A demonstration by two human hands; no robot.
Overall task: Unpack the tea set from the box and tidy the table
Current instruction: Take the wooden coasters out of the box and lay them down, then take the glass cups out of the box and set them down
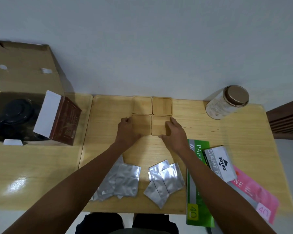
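Note:
Several square wooden coasters lie in a two-by-two block on a wooden tray (108,149). My left hand (127,130) rests against the left edge of the near left coaster (142,124), fingers curled. My right hand (173,134) touches the near right coaster (160,126), fingers on its right side and thumb at its near edge. The far pair of coasters (152,105) lies untouched. An open cardboard box (24,78) at the left holds a black teapot (15,114) and a dark red carton (64,120).
Two heaps of silver foil sachets (125,179) lie on the near part of the tray. A lidded jar (227,102) stands at the back right. Green and pink paper packs (198,200) and a stamp pad box (220,162) lie at the right.

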